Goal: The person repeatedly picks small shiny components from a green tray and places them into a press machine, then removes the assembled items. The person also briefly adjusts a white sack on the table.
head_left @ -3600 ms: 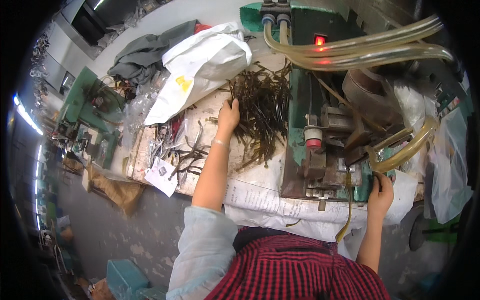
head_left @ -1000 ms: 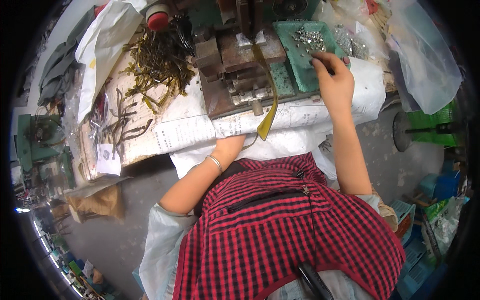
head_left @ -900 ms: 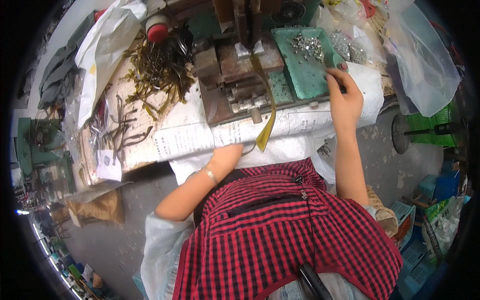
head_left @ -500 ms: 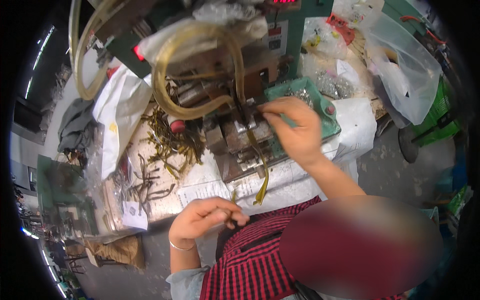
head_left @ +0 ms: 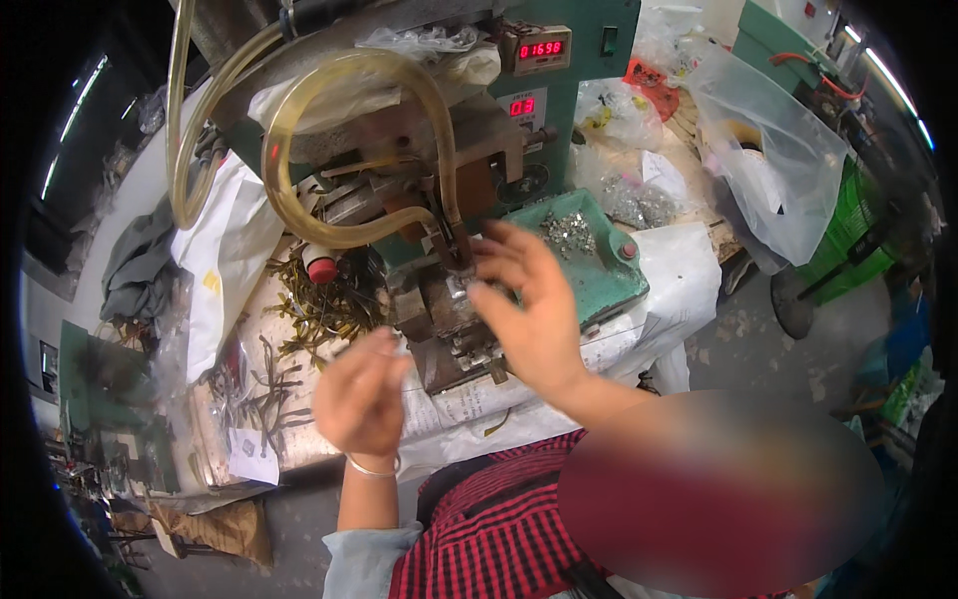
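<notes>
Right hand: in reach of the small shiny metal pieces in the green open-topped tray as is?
Likely yes: the right hand is close to the left side of the green tray, and nothing visible covers the metal pieces.

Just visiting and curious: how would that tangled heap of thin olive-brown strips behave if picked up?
The heap of thin olive-brown strips would probably flop, since many strips curve and bend. It may come up in clumps, because they lie crossed over one another. Each strip is likely light, being so narrow.
</notes>
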Demonstrator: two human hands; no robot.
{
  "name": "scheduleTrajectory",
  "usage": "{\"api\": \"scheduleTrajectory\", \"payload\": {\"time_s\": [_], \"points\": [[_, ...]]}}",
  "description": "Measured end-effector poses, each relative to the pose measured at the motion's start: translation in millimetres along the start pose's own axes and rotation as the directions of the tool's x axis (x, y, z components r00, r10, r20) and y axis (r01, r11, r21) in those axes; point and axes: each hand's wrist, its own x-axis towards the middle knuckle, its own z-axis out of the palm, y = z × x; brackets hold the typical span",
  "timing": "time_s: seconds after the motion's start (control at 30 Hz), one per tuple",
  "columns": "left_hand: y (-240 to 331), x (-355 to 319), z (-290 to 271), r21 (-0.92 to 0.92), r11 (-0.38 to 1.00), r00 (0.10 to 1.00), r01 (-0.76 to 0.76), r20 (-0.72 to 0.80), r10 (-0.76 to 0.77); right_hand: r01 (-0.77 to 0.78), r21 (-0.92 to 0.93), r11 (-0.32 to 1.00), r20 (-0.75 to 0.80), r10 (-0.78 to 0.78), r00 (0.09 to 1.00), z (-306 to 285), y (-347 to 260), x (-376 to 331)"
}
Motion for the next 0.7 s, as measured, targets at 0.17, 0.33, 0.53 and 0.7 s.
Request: {"api": "scheduleTrajectory", "payload": {"time_s": [0.17,0.33,0.53,0.7], "points": [[25.8,10.1,33.7,0.052,0.964,0.948,-0.259,0.202,0.244,-0.015,-0.233,0.972,0.292,0.084,0.953,-32.9,-25.4,14.8],[7.5,7.7,57.2,-0.006,0.969,0.962,-0.249,0.114,0.248,0.025,-0.428,0.903,-0.197,-0.120,0.973,-130.1,41.8,50.2],[9.1,-0.8,62.9,-0.062,0.945,0.943,-0.320,0.072,0.324,0.004,-0.403,0.915,-0.256,-0.117,0.960,-141.3,42.1,38.6],[8.0,1.1,65.9,-0.063,0.947,0.944,-0.314,0.082,0.318,-0.024,-0.739,0.674,-0.159,-0.140,0.977,-147.4,61.4,45.2]]}}
